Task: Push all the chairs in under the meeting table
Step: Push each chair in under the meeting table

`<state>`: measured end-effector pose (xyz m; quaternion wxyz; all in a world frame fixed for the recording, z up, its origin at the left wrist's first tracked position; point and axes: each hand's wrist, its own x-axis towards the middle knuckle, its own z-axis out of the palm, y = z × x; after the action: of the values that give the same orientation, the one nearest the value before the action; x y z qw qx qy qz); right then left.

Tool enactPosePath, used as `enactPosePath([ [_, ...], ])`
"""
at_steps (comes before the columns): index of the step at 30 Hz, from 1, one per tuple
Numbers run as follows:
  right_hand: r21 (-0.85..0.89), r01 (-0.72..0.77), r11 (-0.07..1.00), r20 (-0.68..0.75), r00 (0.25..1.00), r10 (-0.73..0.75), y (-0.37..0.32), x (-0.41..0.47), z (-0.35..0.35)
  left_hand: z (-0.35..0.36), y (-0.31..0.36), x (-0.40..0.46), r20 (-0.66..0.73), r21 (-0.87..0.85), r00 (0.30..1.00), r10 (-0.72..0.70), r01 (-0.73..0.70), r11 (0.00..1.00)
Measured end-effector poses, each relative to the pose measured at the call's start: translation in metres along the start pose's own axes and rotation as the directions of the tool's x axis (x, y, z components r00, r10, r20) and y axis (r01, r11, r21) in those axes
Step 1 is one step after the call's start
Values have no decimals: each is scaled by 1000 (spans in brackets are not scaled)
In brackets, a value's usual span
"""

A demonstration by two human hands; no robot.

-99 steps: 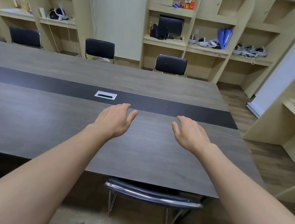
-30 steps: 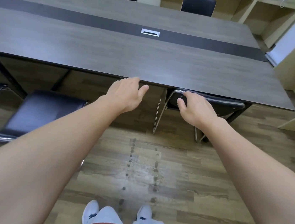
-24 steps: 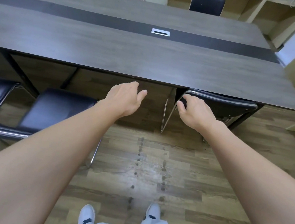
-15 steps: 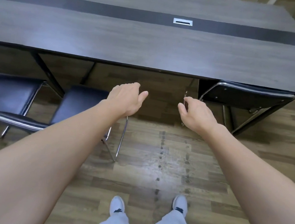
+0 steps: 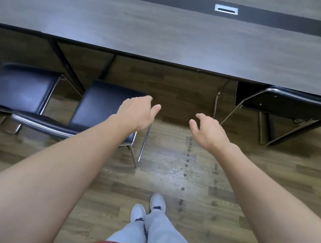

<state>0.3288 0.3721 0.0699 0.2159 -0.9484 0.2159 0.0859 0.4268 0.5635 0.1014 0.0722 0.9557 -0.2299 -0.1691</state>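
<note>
At the near edge of the grey meeting table (image 5: 166,33), one black chair (image 5: 291,103) sits tucked under the top at right, while two others, the middle chair (image 5: 105,106) and the far-left chair (image 5: 18,87), stand pulled out on the wooden floor (image 5: 180,164). The left hand (image 5: 136,112) hangs over the middle chair's seat and the right hand (image 5: 209,131) over bare floor, both with fingers loosely curled and holding nothing, above the person's white shoes (image 5: 148,208)

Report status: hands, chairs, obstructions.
Left hand and right hand open, holding nothing. Right chair tucked under meeting table; two left chairs out. No obstructions seen.
</note>
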Motion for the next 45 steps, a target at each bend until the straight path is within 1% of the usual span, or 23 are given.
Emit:
enactPosePath([
  [9,61,1,998,58,998,-5,-55,42,31,-5,-63,18,-11,-62,996,-89,88,994],
  [12,71,-5,997,85,996,-1,-86,50,47,-8,-97,24,-5,-81,995,-97,96,992],
  [16,116,-31,993,88,996,21,-144,61,77,-19,-159,33,-12,-79,996,-85,84,993],
  [21,197,-128,972,64,991,117,-223,67,123,-37,-249,41,13,-42,999,-36,37,998],
  [26,267,-251,931,116,967,227,-277,59,167,-36,-321,42,100,-16,995,-27,29,999],
  [30,261,-321,910,147,945,291,-297,48,194,-19,-352,43,150,-37,989,-19,25,999],
  [34,263,-403,877,182,913,365,-305,43,221,7,-368,43,200,-118,979,-49,74,990],
  [37,209,-443,872,194,893,407,-309,43,243,31,-384,40,266,-145,958,-107,149,978],
  [40,9,-406,914,175,901,398,-308,39,267,59,-406,31,327,-48,932,-157,183,982],
  [42,-106,-383,918,158,905,395,-306,35,279,74,-417,23,308,36,937,-165,161,986],
  [43,-123,-410,904,143,894,425,-306,34,283,80,-422,19,280,49,944,-174,167,985],
  [45,-71,-533,843,105,836,538,-305,30,287,88,-427,15,202,44,948,-245,241,970],
])
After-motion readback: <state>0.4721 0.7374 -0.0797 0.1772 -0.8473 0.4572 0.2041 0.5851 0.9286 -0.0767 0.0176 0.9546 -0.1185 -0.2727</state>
